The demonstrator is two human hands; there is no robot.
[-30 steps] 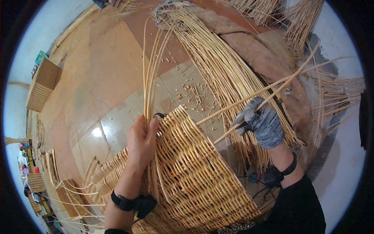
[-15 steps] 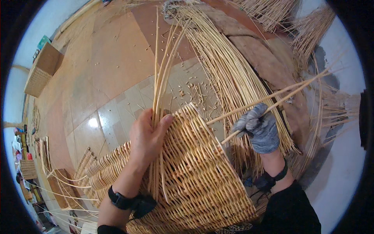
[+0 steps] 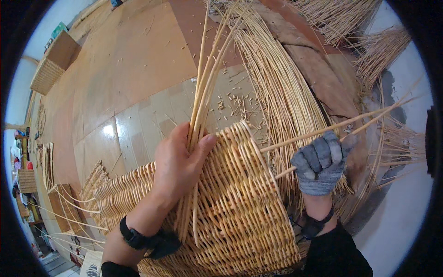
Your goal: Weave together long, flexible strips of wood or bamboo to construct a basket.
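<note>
A woven wicker basket (image 3: 244, 198) lies across my lap. My bare left hand (image 3: 180, 159) is closed round several loose willow rods (image 3: 207, 78), whose lower ends lie against the weave. My right hand (image 3: 320, 161), in a grey knit glove, is wrapped round a willow rod (image 3: 285, 172) that sticks out of the basket's right edge. Just above it, a second rod (image 3: 314, 135) leaves the same edge, and both run toward the upper right. A black strap is on each wrist.
A long bundle of willow rods (image 3: 281, 78) lies on brown cloth (image 3: 309, 69) beyond the basket. More rod bundles (image 3: 383, 57) lean at the right wall. Cut scraps (image 3: 240, 104) litter the tiled floor. Woven boxes (image 3: 48, 69) stand at the far left.
My gloved right hand has turned and its fingers have folded over the rod. The basket and my left hand's rods sit slightly farther right in view, the rods leaning more.
</note>
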